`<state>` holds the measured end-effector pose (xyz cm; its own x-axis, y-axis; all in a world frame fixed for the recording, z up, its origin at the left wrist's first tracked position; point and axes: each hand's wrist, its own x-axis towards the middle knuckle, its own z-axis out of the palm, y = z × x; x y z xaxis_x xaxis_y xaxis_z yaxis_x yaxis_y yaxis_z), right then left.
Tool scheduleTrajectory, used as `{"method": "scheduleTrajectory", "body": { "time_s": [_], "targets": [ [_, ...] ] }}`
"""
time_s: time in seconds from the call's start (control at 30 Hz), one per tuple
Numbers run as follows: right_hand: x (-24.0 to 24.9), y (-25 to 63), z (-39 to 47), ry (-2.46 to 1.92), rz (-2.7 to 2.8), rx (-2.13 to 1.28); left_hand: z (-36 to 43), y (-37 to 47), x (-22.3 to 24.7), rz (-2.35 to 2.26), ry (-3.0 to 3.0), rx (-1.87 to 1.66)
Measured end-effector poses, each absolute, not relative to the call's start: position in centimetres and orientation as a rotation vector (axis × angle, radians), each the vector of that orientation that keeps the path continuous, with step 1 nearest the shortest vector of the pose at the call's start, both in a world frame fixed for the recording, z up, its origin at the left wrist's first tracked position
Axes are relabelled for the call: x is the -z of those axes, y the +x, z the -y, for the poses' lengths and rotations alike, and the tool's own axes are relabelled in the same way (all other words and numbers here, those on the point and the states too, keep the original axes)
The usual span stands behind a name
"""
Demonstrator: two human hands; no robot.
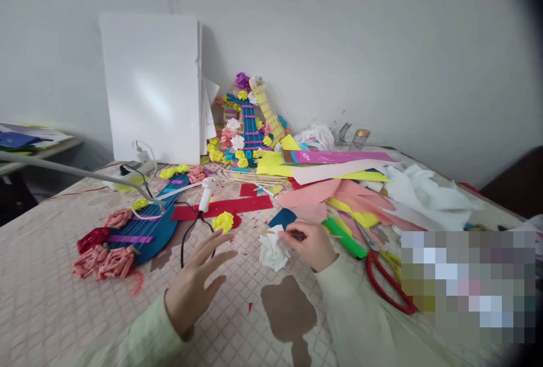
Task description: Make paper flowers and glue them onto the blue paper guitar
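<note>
My left hand (197, 279) is held over the table with its fingers spread and nothing in it, just below a yellow paper flower (223, 221). The fingers of my right hand (311, 244) are pinched together at a thin stick (268, 233), by a crumpled white paper flower (274, 251). Most of the stick is hidden by the fingers. A white glue gun (206, 194) stands behind the yellow flower, its black cord curling on the table. Left of it lies a blue paper guitar (159, 236) with purple strips and pink and red flowers.
Red-handled scissors (388, 290) and a green roll (345, 238) lie right of my right hand. Coloured paper sheets (335, 197) cover the table's right side. Decorated paper guitars (252, 124) and a white board (153, 90) lean on the wall. A power strip (131, 176) sits back left.
</note>
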<state>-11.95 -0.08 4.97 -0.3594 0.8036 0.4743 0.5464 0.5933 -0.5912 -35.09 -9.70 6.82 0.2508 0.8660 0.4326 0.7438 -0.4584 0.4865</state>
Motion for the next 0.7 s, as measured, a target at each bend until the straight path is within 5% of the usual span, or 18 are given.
{"method": "scheduleTrajectory", "body": {
  "time_s": [0.37,0.7],
  "targets": [
    [-7.2,-12.2,1.2,-1.03,2.014,-0.582,8.7,-35.0,-8.5,-0.973,1.084,-1.337],
    [-10.0,-12.8,0.1,-0.927,2.082,-0.657,5.8,-36.6,-8.9,-0.926,0.956,-1.489]
  ]
}}
